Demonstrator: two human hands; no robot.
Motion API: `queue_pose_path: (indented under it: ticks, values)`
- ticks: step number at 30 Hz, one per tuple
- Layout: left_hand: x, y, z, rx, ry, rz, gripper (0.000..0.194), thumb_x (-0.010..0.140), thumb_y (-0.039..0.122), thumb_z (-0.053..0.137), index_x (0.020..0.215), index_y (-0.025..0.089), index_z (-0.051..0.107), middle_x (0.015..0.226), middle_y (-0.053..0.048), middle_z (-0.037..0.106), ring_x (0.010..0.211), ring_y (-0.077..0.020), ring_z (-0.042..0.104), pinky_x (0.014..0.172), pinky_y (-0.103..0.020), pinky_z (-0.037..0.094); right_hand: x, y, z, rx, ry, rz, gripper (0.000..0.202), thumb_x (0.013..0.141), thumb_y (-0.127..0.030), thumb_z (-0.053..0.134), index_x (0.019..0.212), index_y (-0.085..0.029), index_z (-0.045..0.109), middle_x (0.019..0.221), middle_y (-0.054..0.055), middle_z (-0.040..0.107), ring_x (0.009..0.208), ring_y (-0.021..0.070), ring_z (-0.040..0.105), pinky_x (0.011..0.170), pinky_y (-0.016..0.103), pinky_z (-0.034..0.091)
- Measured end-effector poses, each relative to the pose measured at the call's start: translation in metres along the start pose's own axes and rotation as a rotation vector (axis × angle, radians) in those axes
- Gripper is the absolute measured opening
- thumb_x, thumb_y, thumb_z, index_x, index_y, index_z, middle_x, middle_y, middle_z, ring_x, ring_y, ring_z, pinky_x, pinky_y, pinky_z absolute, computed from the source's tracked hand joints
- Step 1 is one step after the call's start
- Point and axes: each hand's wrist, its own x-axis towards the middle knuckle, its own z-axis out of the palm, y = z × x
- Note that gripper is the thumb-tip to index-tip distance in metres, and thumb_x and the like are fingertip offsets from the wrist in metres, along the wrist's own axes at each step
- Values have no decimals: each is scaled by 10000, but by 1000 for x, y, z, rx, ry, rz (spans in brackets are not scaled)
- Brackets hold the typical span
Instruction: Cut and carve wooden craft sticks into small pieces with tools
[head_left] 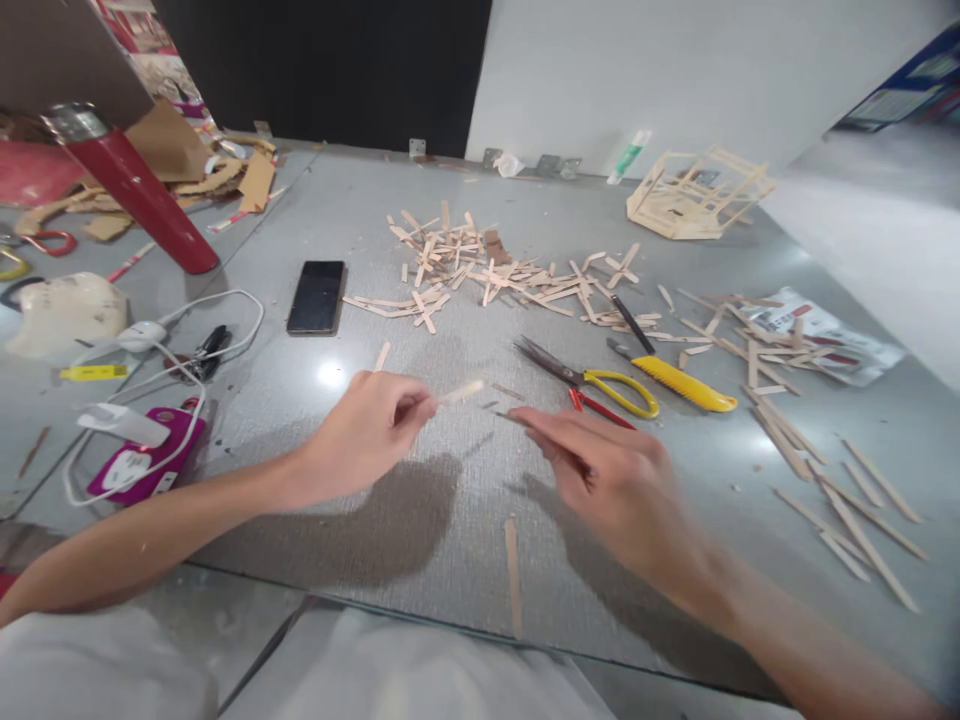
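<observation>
A short pale wooden stick (463,391) is pinched in the fingertips of my left hand (375,425), its free end pointing right. My right hand (607,470) is closed on a thin dark piece (504,413) too small to make out clearly; its tip points toward the stick without touching it. Just beyond my right hand lie scissors with yellow handles (619,390), a red-handled tool (600,408) partly under them, and a yellow cutter (682,382). One flat wooden stick (513,575) lies near the table's front edge, between my forearms.
A pile of wooden pieces (487,265) spreads behind my hands, with more sticks (847,490) at the right. A wooden frame (694,200) stands at the back right. Leftward are a phone (316,297), a red bottle (142,200), a purple power block (154,460) and white cables.
</observation>
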Motion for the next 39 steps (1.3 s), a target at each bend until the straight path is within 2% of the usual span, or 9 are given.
queue_pose_path:
  ticks: [2,4,7,10,14,18,24,32,39]
  values:
    - [2,-2,-2,-35,9,-30,306,937,205,519,645,150,595,493,39,520,423,-65,421,442,-205,289,-2,-1,0,-81,106,21,306,984,-151,502,1187,-220,721,909,60,764,819,182,712,749,303,538]
    - [2,-1,-3,-175,-98,-59,271,954,238,507,726,146,621,509,43,534,387,-58,429,408,-191,309,0,-3,1,-19,149,114,265,984,-208,536,1175,-209,720,914,65,758,808,184,701,758,317,535]
    - [-1,4,-5,-354,-281,-42,251,970,287,509,812,139,635,547,39,553,374,-50,440,388,-175,336,8,-9,3,401,16,335,339,904,-360,676,1206,-206,689,815,24,719,590,127,604,553,266,479]
    - [-5,7,-5,-397,-317,-17,257,977,306,511,849,137,657,563,36,550,404,-50,449,406,-168,349,14,-16,5,804,-104,472,275,829,-395,730,1012,-191,722,683,-10,662,543,107,542,479,236,405]
    - [-7,8,-5,-396,-336,-12,259,970,297,518,815,143,657,536,47,512,419,-54,419,405,-171,326,12,-22,9,1053,-115,553,270,868,-430,664,803,-170,700,581,-13,620,445,65,385,416,223,295]
    - [-9,7,-1,-323,-315,36,299,968,306,531,763,149,681,549,34,561,443,-60,457,434,-177,358,5,-23,16,1089,-113,668,392,883,-505,645,681,-169,666,504,-26,538,419,57,294,390,231,195]
    - [-14,6,9,-204,-147,121,207,903,236,610,1006,187,783,738,-7,748,551,-91,570,497,-187,421,0,-25,18,1018,-157,706,437,891,-529,630,640,-171,634,518,-10,552,431,60,320,406,229,210]
    - [-14,3,14,-107,-175,205,239,939,246,586,814,182,779,695,8,730,510,-75,518,518,-199,391,-3,-29,18,1031,-230,720,457,896,-528,621,611,-170,614,510,-21,514,439,61,308,408,227,209]
    - [-17,-5,21,91,-98,433,265,971,174,510,810,173,720,639,30,689,481,-59,505,527,-194,376,-1,-32,18,1015,-240,707,443,905,-489,611,596,-171,601,491,-48,450,433,55,291,417,228,221]
